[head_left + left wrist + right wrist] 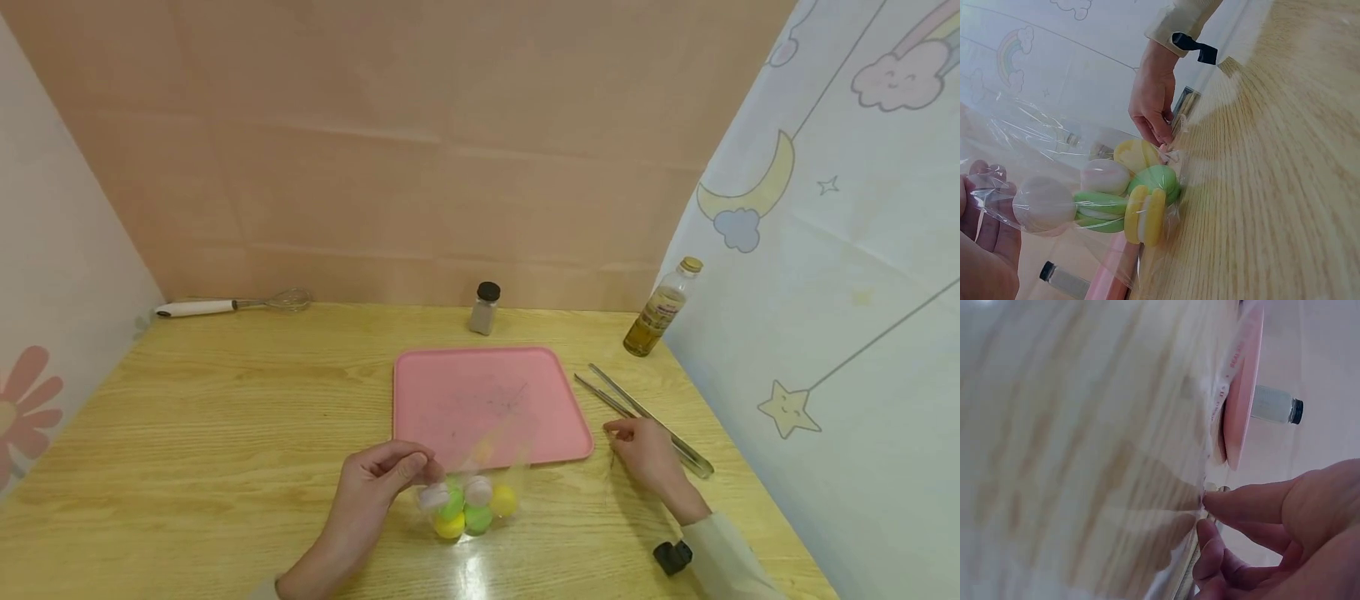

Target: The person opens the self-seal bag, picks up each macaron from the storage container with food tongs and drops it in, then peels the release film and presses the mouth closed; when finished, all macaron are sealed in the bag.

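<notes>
Left of the pink tray's near edge, my left hand (367, 500) pinches a clear plastic bag (1029, 134) between thumb and fingers. Several macarons (477, 521), yellow, green and pale pinkish white, are bunched inside it. The bag hangs low over the table, just in front of the tray (480, 367). My right hand (648, 454) is to the right of the tray, by the metal tongs (686, 454). Its thumb and fingertips pinch thin clear plastic film (1229, 375) with pinkish lettering. Whether this film joins the bag cannot be made out.
A black-capped jar (483, 310) stands behind the tray. An oil bottle (658, 315) with a gold cap is at the back right, near the patterned side wall (825, 292). A whisk (232, 305) lies along the back left edge of the wooden table (247, 400).
</notes>
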`<state>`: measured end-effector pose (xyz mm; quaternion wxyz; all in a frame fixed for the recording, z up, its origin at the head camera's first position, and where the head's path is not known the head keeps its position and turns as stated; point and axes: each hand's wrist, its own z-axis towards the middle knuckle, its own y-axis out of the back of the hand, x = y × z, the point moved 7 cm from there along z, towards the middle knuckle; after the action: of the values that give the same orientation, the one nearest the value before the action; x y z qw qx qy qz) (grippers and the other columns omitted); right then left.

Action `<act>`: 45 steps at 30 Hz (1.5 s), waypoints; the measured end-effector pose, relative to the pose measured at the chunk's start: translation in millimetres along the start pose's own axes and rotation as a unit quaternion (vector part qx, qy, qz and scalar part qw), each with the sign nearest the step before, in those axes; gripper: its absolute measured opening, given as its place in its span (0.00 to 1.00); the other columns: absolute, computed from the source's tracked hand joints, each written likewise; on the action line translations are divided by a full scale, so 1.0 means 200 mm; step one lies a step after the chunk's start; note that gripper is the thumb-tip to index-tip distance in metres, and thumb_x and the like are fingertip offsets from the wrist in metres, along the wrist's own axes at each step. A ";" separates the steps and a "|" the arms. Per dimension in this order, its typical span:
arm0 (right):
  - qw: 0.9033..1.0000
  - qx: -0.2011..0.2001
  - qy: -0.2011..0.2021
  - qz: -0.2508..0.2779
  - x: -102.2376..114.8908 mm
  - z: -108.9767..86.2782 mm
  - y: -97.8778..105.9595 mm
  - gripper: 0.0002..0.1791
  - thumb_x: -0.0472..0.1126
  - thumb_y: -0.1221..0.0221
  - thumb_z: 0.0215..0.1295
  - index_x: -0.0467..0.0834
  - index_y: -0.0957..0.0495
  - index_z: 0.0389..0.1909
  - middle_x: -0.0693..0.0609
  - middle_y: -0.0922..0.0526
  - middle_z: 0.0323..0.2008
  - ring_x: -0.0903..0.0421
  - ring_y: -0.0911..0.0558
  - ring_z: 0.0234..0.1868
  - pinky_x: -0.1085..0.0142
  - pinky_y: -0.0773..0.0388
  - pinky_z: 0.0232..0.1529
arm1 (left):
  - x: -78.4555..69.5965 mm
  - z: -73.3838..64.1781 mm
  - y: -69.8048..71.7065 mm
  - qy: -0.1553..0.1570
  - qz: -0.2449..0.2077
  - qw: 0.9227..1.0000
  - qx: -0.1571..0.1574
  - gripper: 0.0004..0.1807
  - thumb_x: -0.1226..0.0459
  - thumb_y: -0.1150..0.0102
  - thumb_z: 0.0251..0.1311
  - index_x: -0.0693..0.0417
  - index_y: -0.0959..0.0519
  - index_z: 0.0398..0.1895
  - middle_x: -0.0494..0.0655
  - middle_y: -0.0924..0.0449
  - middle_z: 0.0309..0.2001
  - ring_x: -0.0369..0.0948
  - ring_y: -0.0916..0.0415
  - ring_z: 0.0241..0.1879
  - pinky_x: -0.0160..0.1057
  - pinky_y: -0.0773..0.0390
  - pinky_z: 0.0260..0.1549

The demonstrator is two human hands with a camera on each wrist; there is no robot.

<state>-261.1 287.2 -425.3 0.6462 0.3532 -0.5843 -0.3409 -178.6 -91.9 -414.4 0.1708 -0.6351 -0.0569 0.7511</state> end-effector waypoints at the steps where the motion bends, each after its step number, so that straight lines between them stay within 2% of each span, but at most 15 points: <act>1: 1.000 0.002 0.002 0.000 0.00 0.00 0.00 0.17 0.26 0.45 0.64 0.30 0.17 0.53 0.48 0.18 0.29 0.59 0.37 0.15 0.68 0.39 0.18 | 0.00 0.00 0.00 0.002 0.000 1.000 -0.002 0.12 0.69 0.41 0.70 0.76 0.20 0.43 0.53 0.13 0.35 0.46 0.14 0.37 0.47 0.17 0.45; 7: 1.000 -0.010 0.010 -0.005 0.02 0.00 0.01 0.22 0.27 0.50 0.66 0.30 0.22 0.59 0.49 0.20 0.26 0.62 0.43 0.13 0.69 0.42 0.16 | 0.00 0.00 0.00 -0.001 -0.005 1.000 0.006 0.14 0.69 0.42 0.71 0.79 0.22 0.44 0.51 0.12 0.35 0.45 0.14 0.37 0.47 0.17 0.45; 11: 0.999 -0.049 0.015 0.013 0.06 -0.02 0.04 0.17 0.31 0.50 0.73 0.34 0.19 0.57 0.46 0.19 0.32 0.60 0.37 0.15 0.68 0.39 0.16 | -0.01 0.00 -0.01 -0.007 -0.010 1.000 0.015 0.11 0.70 0.42 0.71 0.75 0.20 0.43 0.50 0.12 0.35 0.44 0.14 0.38 0.47 0.17 0.45; 14: 0.994 -0.080 0.056 0.042 0.16 -0.04 0.07 0.13 0.36 0.45 0.76 0.38 0.17 0.54 0.48 0.16 0.40 0.57 0.24 0.27 0.66 0.28 0.24 | -0.01 0.00 -0.01 -0.007 -0.009 1.000 0.017 0.10 0.70 0.43 0.71 0.73 0.19 0.43 0.50 0.12 0.36 0.44 0.14 0.38 0.47 0.17 0.45; 17: 0.984 -0.076 0.130 0.096 0.30 -0.08 0.07 0.11 0.39 0.42 0.76 0.46 0.16 0.54 0.53 0.15 0.45 0.56 0.19 0.41 0.65 0.22 0.37 | -0.01 0.00 0.00 -0.007 -0.007 1.000 0.015 0.09 0.70 0.42 0.71 0.71 0.18 0.43 0.50 0.12 0.36 0.44 0.14 0.38 0.47 0.17 0.45; 20: 0.961 -0.028 0.210 0.178 0.47 -0.13 0.05 0.13 0.36 0.42 0.75 0.49 0.17 0.56 0.54 0.15 0.50 0.56 0.19 0.48 0.64 0.22 0.45 | -0.01 0.00 0.00 -0.003 -0.004 1.000 0.007 0.09 0.69 0.42 0.71 0.70 0.17 0.42 0.51 0.12 0.35 0.44 0.14 0.38 0.47 0.17 0.45; 22: 0.937 0.012 0.254 0.240 0.58 -0.17 0.03 0.16 0.31 0.43 0.74 0.46 0.19 0.57 0.51 0.16 0.52 0.55 0.19 0.50 0.65 0.23 0.47 | -0.01 0.00 0.00 0.003 -0.003 1.000 0.001 0.11 0.69 0.42 0.71 0.74 0.19 0.43 0.51 0.12 0.35 0.45 0.14 0.38 0.47 0.17 0.45; 24: 0.908 0.042 0.296 0.293 0.67 -0.21 0.02 0.18 0.25 0.44 0.71 0.41 0.20 0.58 0.47 0.17 0.53 0.52 0.20 0.49 0.64 0.22 0.47 | 0.00 -0.01 0.01 0.010 -0.001 1.000 -0.007 0.14 0.68 0.41 0.71 0.78 0.21 0.44 0.52 0.13 0.35 0.45 0.14 0.38 0.47 0.17 0.45; 26: 0.887 0.051 0.322 0.326 0.75 -0.24 0.01 0.19 0.21 0.43 0.68 0.37 0.21 0.57 0.44 0.18 0.52 0.51 0.21 0.47 0.63 0.22 0.44 | 0.00 -0.01 0.01 0.016 -0.002 1.000 -0.013 0.16 0.68 0.41 0.70 0.81 0.23 0.45 0.52 0.13 0.35 0.46 0.14 0.38 0.47 0.17 0.45; 28: 0.874 0.043 0.339 0.347 0.81 -0.26 0.00 0.19 0.19 0.42 0.65 0.35 0.21 0.55 0.42 0.18 0.50 0.50 0.21 0.45 0.63 0.21 0.42 | 0.00 -0.01 0.01 0.014 -0.001 1.000 -0.014 0.17 0.68 0.40 0.70 0.82 0.24 0.45 0.52 0.13 0.35 0.46 0.14 0.38 0.47 0.17 0.45; 29: 0.871 0.034 0.341 0.351 0.83 -0.26 0.00 0.19 0.19 0.41 0.64 0.35 0.20 0.54 0.42 0.17 0.49 0.50 0.20 0.45 0.63 0.21 0.41 | 0.00 -0.01 0.01 0.012 0.000 1.000 -0.012 0.17 0.68 0.41 0.71 0.82 0.23 0.45 0.52 0.13 0.35 0.45 0.14 0.38 0.47 0.17 0.45; 32: 0.875 -0.004 0.330 0.355 0.85 -0.25 0.00 0.17 0.19 0.37 0.62 0.36 0.18 0.49 0.45 0.15 0.42 0.52 0.19 0.39 0.64 0.22 0.37 | 0.00 -0.01 0.01 0.005 -0.001 1.000 -0.008 0.14 0.69 0.41 0.71 0.78 0.21 0.44 0.51 0.12 0.35 0.45 0.14 0.38 0.46 0.17 0.45; 37: 0.888 -0.053 0.289 0.355 0.84 -0.24 0.00 0.12 0.22 0.33 0.60 0.42 0.15 0.37 0.49 0.15 0.31 0.56 0.23 0.30 0.66 0.24 0.31 | 0.00 0.00 0.01 0.008 -0.001 1.000 -0.016 0.14 0.68 0.41 0.71 0.78 0.21 0.45 0.52 0.12 0.35 0.44 0.14 0.38 0.45 0.17 0.45; 41: 0.889 -0.063 0.261 0.370 0.81 -0.23 0.01 0.10 0.23 0.34 0.61 0.41 0.14 0.34 0.48 0.15 0.30 0.54 0.19 0.31 0.66 0.21 0.36 | 0.00 0.00 0.02 0.004 0.001 0.999 -0.032 0.15 0.68 0.40 0.70 0.80 0.22 0.45 0.53 0.12 0.35 0.45 0.13 0.38 0.45 0.17 0.44; 45: 0.892 -0.060 0.233 0.382 0.77 -0.23 0.00 0.08 0.23 0.35 0.62 0.39 0.15 0.33 0.49 0.14 0.32 0.53 0.16 0.35 0.65 0.19 0.40 | -0.01 0.00 0.04 -0.017 -0.003 0.998 -0.052 0.14 0.70 0.40 0.70 0.80 0.22 0.45 0.56 0.12 0.37 0.48 0.13 0.38 0.47 0.17 0.43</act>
<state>-202.2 158.6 -348.3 0.8642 0.1325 -0.4853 -0.0105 -180.0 -99.7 -415.0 0.1386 -0.6303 -0.1007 0.7572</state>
